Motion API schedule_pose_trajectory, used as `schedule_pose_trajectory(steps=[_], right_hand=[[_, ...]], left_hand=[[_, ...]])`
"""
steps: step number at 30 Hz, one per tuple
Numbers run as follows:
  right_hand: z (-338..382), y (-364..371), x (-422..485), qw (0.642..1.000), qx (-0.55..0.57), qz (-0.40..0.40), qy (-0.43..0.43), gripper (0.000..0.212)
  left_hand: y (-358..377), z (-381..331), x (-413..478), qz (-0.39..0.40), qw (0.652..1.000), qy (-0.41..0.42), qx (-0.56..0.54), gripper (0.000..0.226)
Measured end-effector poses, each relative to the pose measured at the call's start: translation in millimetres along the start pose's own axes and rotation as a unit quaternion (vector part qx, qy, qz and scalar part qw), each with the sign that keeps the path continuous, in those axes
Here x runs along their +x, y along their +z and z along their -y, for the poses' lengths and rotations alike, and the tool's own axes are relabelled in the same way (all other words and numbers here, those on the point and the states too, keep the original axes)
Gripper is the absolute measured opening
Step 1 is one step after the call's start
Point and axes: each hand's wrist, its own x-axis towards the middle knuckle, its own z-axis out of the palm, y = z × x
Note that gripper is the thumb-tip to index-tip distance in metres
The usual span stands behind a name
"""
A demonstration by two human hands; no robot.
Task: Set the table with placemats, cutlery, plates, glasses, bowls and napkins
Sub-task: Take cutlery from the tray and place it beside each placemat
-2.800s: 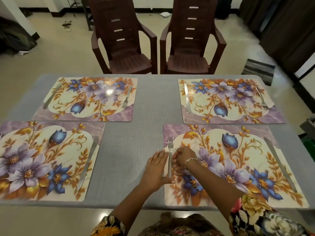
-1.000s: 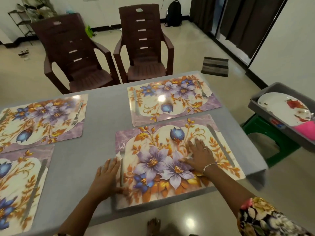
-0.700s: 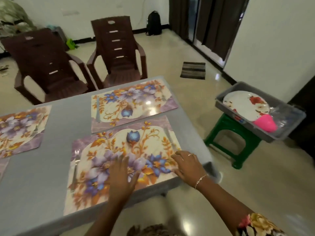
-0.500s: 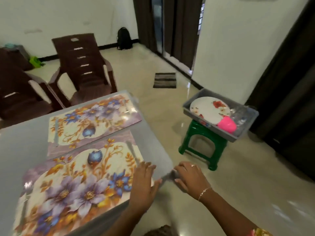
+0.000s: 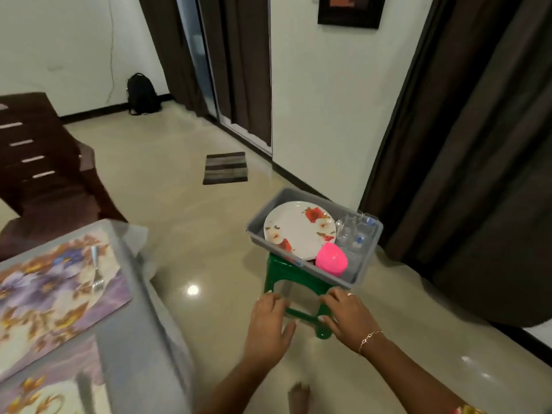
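**A:** What is the lie of things?

**B:** The worktop (image 5: 140,339) is off to the left of both hands and carries the flowered placemats (image 5: 50,297). Just beyond the fingertips, well apart from the worktop, a grey tub (image 5: 369,256) sits on a green stool (image 5: 286,276).

**A:** And the hands?

**B:** The left hand (image 5: 267,327) and right hand (image 5: 348,316) both reach toward the tub. Their fingers are loosely bent and they hold nothing. They are short of the tub. I can't tell whether either one brushes the stool.

**A:** What's in the tub?

**B:** A white plate (image 5: 298,228) with red flowers lies beyond the left hand, probably on top of a stack. A pink bowl (image 5: 331,259) sits in the corner nearest the right hand. Clear glasses (image 5: 355,231) are behind the bowl, too blurred to count.

**A:** So which step is this?

**B:** A fork (image 5: 95,268) lies on the placemat farther from the hands, so the mats and at least some cutlery look laid. I'd call this the step of fetching the crockery.

**A:** What does the next move call for?

**B:** The hands need to close the last gap. I'd then take the plates by opposite rims and lift them level, clear of the bowl. The other choice is to grip the tub by two walls and carry the whole lot. The glasses could well roll or knock together if the tub tips.
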Motion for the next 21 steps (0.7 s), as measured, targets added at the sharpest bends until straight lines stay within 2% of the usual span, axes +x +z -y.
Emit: schedule_pose_trajectory(steps=[2,4,12,21], right_hand=[[-30,-4,25,0.999,0.039,0.023,0.013,0.033],[-58,-8,49,0.996,0.062,0.049,0.042,0.037],[-156,-4,124,0.973,0.153,0.078,0.153,0.035],[-261,-11,212,0.969,0.187,0.1,0.128,0.031]], left_hand=[[3,-10,42,0.042,0.999,-0.026,-0.007,0.044],[10,-15,81,0.048,0.998,-0.033,-0.015,0.04],[27,-43,215,0.128,0.992,-0.007,0.013,0.037],[69,-71,343,0.207,0.973,-0.023,0.1,0.042]])
